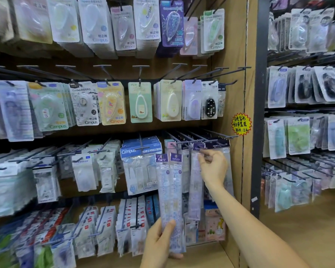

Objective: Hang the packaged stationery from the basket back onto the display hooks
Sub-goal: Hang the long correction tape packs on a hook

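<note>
Your left hand gripped two long packaged rulers by their lower ends, low centre of frame; your right hand pinched a third ruler pack at its header by a display hook; they looked light, bendy, slippery; hold near the header.

"Campus" is printed on the correction tape packs and a blue refill pack. "KOKUYO" heads the ruler packs I hold.
</note>
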Demonstrator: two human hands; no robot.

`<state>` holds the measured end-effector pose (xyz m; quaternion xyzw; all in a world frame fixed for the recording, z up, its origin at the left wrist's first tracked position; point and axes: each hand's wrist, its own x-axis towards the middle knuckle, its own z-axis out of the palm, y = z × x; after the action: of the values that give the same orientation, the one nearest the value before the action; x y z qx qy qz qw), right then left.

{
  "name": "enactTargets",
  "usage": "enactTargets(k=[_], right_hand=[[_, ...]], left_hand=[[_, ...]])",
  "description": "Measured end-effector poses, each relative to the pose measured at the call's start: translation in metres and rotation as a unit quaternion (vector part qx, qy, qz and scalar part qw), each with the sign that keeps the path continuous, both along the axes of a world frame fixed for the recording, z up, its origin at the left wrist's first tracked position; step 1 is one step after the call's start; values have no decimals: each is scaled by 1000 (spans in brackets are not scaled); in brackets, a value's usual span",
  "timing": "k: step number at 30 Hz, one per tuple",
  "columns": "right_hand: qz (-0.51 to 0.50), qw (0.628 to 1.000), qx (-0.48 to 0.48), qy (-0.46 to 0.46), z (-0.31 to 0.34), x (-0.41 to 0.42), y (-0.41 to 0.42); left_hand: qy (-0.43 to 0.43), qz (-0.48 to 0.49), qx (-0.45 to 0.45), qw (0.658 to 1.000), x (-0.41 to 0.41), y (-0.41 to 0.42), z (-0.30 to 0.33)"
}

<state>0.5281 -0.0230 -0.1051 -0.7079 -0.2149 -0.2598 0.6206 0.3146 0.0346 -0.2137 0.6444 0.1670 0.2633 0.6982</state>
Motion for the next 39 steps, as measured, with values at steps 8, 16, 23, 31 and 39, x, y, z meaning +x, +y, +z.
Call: enactTargets(k=[8,16,23,31,39], right_hand=[[210,953,196,96,-20,-57,-21],[204,934,278,94,-5,-42,-34],[162,953,234,99,-1,-21,-32],[125,971,165,116,10,-15,-12],[151,958,237,56,-16,-35,-42]], left_hand=[[21,-47,2,999,4,-8,1],[24,-41,14,999,29,-22,14],[57,-33,41,997,32,-21,11],[64,-48,-6,997,23,-6,15],[52,-80,28,995,20,-4,21]])
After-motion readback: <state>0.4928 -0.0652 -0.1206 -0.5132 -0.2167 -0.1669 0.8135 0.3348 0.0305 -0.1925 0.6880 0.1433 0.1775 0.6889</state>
